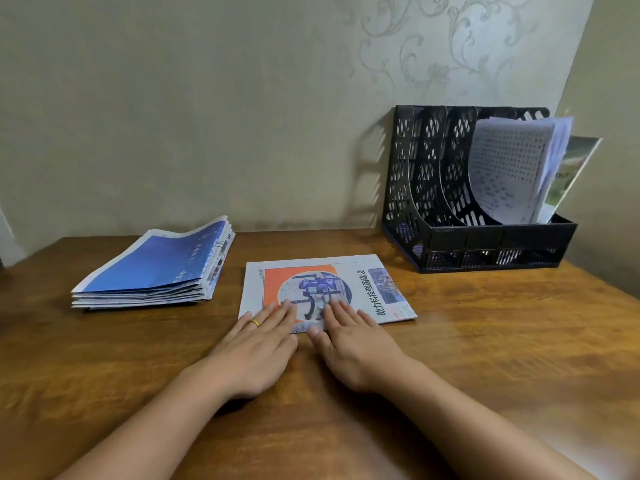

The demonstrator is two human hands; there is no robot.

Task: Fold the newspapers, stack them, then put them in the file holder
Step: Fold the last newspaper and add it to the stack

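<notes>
Wooden worktop nearest me: my left hand and right hand press flat, fingers straight, on one folded newspaper. Beyond, a folded stack waits; the file holder remains unfilled by either.

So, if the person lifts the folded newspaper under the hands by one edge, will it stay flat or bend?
The folded newspaper would probably droop: it is only a few thin sheets. It looks light and may slide on the smooth wooden table. The papers in the file holder already curl, suggesting similar floppiness.
</notes>
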